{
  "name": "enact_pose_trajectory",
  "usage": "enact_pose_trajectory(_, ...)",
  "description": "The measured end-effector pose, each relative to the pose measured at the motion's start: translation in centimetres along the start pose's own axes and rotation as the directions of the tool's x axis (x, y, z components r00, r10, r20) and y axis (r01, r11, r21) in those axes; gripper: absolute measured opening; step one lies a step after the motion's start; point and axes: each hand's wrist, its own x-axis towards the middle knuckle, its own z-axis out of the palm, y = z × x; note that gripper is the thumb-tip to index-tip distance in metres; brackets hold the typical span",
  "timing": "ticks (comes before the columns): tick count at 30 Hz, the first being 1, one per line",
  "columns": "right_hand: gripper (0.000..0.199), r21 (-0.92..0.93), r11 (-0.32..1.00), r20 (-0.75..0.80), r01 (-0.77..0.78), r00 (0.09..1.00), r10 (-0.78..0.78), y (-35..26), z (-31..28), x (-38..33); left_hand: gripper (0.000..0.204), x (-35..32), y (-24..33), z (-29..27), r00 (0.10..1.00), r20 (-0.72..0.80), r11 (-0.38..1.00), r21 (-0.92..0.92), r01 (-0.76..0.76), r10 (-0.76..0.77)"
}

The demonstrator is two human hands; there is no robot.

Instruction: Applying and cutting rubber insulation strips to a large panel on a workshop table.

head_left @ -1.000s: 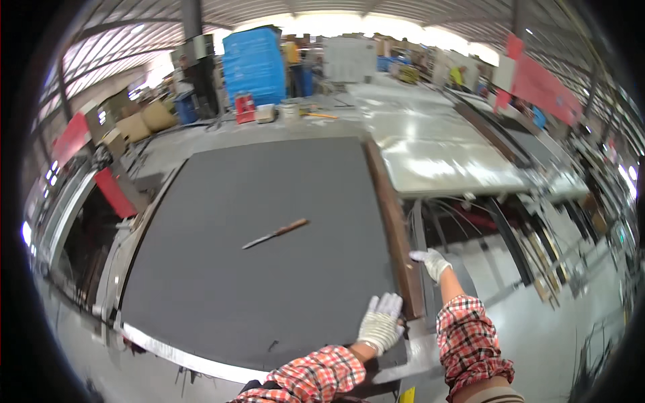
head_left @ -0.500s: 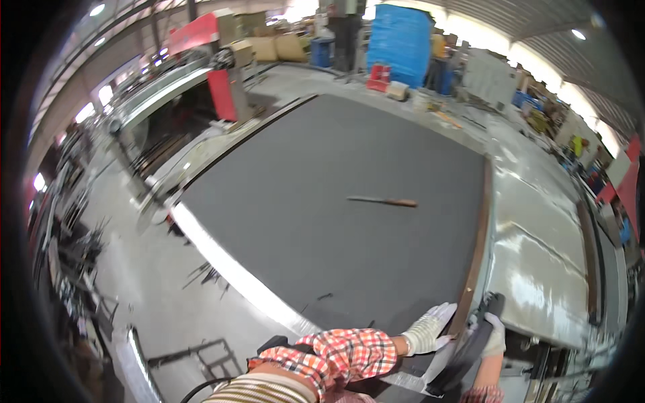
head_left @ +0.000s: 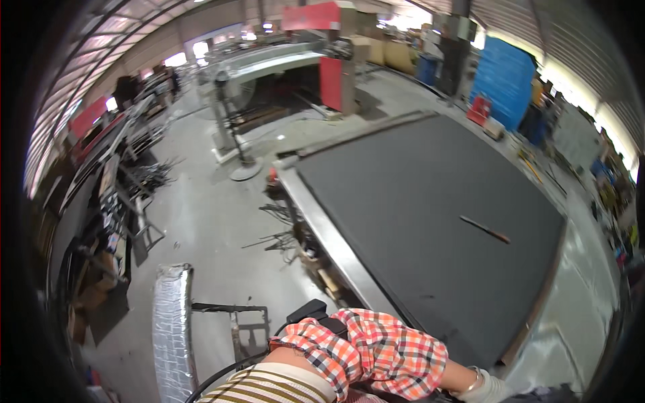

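My left hand [head_left: 489, 388], in a pale knitted glove, is at the lower edge by the near corner of a large dark grey sheet [head_left: 430, 201]. Its fingers are cut off or blurred, so their pose is hidden. Close beside the glove is some dark, crumpled-looking material [head_left: 547, 393], only partly in the picture. My right hand is out of view. On the sheet lies a long, thin tool with a brown handle [head_left: 497, 236], well away from my hand. The sheet covers a table with a bright metal edge [head_left: 336, 238].
A foil-wrapped panel [head_left: 173, 329] and a metal frame [head_left: 248, 329] stand at lower left. Metal stock [head_left: 138, 201] is piled farther left. A red and grey machine [head_left: 329, 80] is beyond the table. Shiny sheeting [head_left: 571, 302] lies on the right, a blue-wrapped stack [head_left: 504, 84] behind.
The view has swung left, so the table appears farther right. My left hand, earlier flat near the sheet's edge, now shows at the lower edge. My right hand, earlier on a dark strip, has left view.
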Motion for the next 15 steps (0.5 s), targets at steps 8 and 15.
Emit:
enact_pose_trajectory(8, 0.087, 0.427, 0.858, 0.510, 0.285, 0.708, -0.489, -3.0, 31.3, -7.6, 0.101, -31.7, 13.4, 1.4, 0.632, -0.658, 0.721, 0.658, 0.217, 0.411)
enact_pose_trajectory(15, 0.081, 0.519, 0.607, 0.831, -0.602, 0.522, -0.193, -4.1, 55.6, -16.1, 0.090, -56.9, 17.3, 3.7, 0.254, -0.898, 0.722, 0.439, 0.534, 0.359)
